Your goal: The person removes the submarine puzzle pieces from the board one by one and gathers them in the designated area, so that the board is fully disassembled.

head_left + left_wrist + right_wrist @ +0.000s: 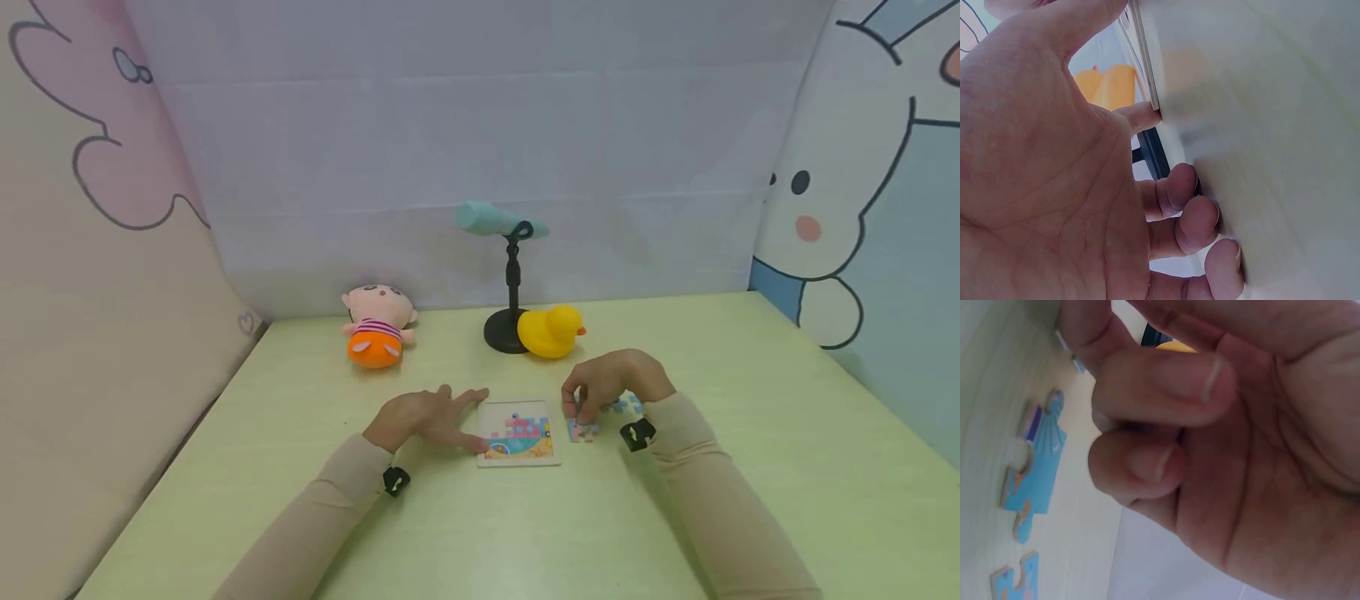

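Just below the middle of the frame, a partly filled puzzle board [495, 414] lay on the desk [480, 533], the left hand [427, 417] spread wide against its left side. Right of it, the right hand [611, 379] curled its fingers down at puzzle pieces [583, 432]; I couldn't tell whether it pinched one. A yellow duck [549, 333] sat above.

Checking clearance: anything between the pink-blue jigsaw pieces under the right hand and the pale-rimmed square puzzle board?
Nothing visible: only pale green tabletop separates pieces and board. Left hand is at board's left edge.
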The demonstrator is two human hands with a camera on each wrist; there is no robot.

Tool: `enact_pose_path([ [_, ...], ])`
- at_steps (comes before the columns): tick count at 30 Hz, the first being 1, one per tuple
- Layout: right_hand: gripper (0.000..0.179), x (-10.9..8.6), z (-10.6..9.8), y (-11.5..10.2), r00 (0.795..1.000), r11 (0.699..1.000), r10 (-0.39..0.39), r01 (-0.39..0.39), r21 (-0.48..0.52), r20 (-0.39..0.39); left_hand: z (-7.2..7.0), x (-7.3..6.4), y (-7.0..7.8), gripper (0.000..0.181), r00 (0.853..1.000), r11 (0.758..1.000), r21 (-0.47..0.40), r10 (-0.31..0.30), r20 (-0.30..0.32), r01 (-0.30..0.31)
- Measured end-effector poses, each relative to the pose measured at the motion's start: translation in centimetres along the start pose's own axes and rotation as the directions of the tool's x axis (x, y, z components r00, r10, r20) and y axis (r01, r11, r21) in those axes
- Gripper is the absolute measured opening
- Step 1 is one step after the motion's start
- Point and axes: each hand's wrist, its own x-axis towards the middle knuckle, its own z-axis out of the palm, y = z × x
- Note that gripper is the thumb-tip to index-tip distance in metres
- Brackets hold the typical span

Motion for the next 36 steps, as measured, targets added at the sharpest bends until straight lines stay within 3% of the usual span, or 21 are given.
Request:
enact_pose_path([
  [28, 0.009, 0.48, 0.16, -0.02, 0.999, 0.999, 0.039, -0.04, -0.027, -0.017, 0.09, -0.12, 0.05, 0.093, 1.0, 1.0, 0.004, -0.017, -0.012, 0.017],
  [36, 0.008, 0.43, 0.25, -0.18, 0.996, 1.0, -0.002, 0.0, -0.016, -0.086, 0.17, -0.08, 0.14, 0.093, 1.0, 1.0, 0.011, -0.023, -0.017, 0.023],
])
